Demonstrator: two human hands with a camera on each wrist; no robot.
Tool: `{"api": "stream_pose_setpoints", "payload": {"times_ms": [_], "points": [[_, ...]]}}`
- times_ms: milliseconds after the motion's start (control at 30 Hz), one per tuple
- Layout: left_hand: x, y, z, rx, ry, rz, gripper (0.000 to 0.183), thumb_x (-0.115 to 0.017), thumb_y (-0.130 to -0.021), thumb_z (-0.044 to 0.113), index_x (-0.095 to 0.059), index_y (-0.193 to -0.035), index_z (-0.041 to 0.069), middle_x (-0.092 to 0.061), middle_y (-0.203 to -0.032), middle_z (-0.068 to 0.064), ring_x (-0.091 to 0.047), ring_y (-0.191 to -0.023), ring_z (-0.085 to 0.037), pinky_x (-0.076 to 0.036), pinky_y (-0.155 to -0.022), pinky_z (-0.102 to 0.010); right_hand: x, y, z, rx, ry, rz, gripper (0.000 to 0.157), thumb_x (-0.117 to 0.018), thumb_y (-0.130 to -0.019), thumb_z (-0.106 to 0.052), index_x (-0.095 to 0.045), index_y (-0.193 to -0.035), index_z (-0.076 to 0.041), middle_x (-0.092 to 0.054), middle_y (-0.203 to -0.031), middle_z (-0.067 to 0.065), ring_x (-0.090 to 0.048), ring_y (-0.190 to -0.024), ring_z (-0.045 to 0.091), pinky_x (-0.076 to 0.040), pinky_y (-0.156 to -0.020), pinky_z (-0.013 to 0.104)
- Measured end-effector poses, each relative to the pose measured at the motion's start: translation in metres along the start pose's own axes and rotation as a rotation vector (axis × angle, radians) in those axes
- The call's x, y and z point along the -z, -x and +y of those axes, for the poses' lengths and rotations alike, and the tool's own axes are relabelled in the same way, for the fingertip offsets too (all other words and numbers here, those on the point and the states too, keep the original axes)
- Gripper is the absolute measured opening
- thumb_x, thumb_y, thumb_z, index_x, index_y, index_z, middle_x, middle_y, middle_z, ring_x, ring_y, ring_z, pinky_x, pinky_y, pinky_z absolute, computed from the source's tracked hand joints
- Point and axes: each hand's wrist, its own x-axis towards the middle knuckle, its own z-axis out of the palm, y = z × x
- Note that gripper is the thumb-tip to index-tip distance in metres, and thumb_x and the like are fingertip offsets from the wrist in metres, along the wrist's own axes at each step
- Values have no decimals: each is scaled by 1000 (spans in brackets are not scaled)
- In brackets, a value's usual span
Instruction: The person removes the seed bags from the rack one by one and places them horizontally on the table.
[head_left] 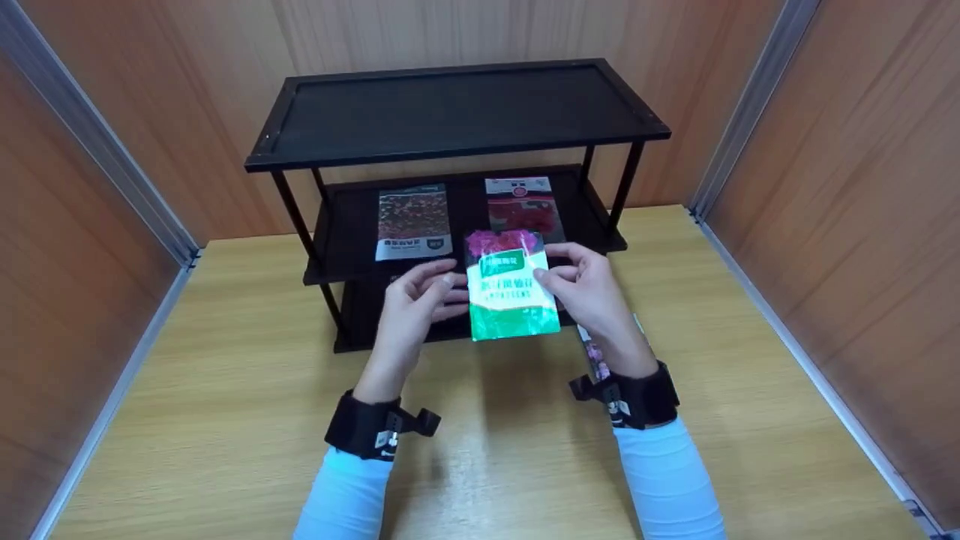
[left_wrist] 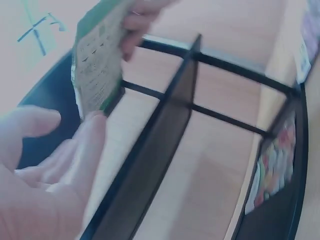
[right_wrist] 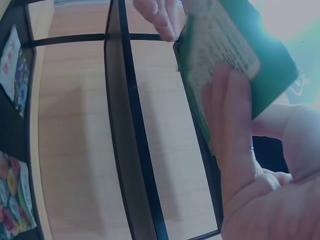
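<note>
A flat seed packet (head_left: 514,296), pink flowers at its top and green at its bottom, is held up in front of the shelf rack. My right hand (head_left: 589,289) pinches its right edge, thumb on the front and fingers against the printed back, as the right wrist view shows. My left hand (head_left: 420,307) is beside the left edge, thumb apart from the packet. In the left wrist view a fingertip of this hand (left_wrist: 55,165) comes right at the packet's corner (left_wrist: 97,65).
A black rack (head_left: 457,112) stands against the back wall. Its middle shelf bears a brownish packet (head_left: 414,217) and a red-flowered packet (head_left: 525,206). Another packet (head_left: 596,360) lies on the table, partly hidden under my right wrist. Wooden panels (head_left: 847,150) rise on both sides.
</note>
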Motion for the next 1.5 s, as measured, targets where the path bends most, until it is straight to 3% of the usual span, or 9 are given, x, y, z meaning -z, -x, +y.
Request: {"api": "stream_pose_setpoints", "payload": {"times_ms": [133, 267, 533, 767, 967, 1233, 1500], "points": [[1, 2, 2, 141, 12, -72, 45, -63, -110, 23, -61, -149, 0, -76, -125, -16, -80, -97, -18, -69, -87, -34, -1, -1, 1, -27, -11, -8, 41, -68, -104, -9, -61, -143, -1, -76, -75, -11, -53, -61, 6, -45, -62, 23], [0, 3, 1, 191, -6, -99, 48, -65, -109, 27, -61, -148, -1, -79, -116, -9, -79, -91, -15, -69, -81, -31, -3, -2, 2, -66, 9, -31, 39, -68, -104, -12, -61, -141, -4, -79, -79, -9, -56, -62, 6, -48, -61, 21], [3, 3, -2, 219, -36, -77, 32, -69, -106, 16, -70, -133, -2, -83, -92, 1, -77, -80, -12, -67, -72, -27, -6, -4, 5, -126, 59, -121, 30, -68, -105, -14, -58, -132, -6, -56, -63, -10, -49, -61, 8, -47, -60, 20], [5, 2, -4, 247, -106, -97, 29, -71, -105, 14, -73, -130, -1, -84, -98, -4, -77, -82, -13, -67, -73, -27, -2, -6, 9, -132, 68, -111, 26, -66, -103, -13, -63, -126, 0, -73, -83, -6, -69, -73, 10, -65, -68, 26], [-2, 2, -8, 243, -145, -111, 26, -72, -103, 11, -74, -126, -1, -85, -103, -9, -79, -86, -15, -68, -74, -30, 6, -10, 13, -125, 116, -99, 29, -69, -101, -11, -65, -125, 3, -70, -89, -3, -69, -76, 11, -67, -68, 26], [-11, 1, -21, 257, -130, -106, 24, -73, -102, 9, -74, -122, -3, -84, -100, -10, -79, -82, -16, -69, -73, -32, 17, -15, 22, -178, 154, -169, 29, -69, -101, -10, -63, -125, 6, -72, -89, -1, -70, -73, 11, -66, -67, 25], [-20, 1, -44, 278, -160, -171, 30, -69, -102, 6, -71, -129, -6, -83, -109, -18, -79, -80, -15, -70, -87, -42, 26, -23, 41, -258, 272, -218, 24, -67, -102, -9, -66, -117, 9, -70, -89, 6, -71, -66, 11, -68, -70, 29]]}}
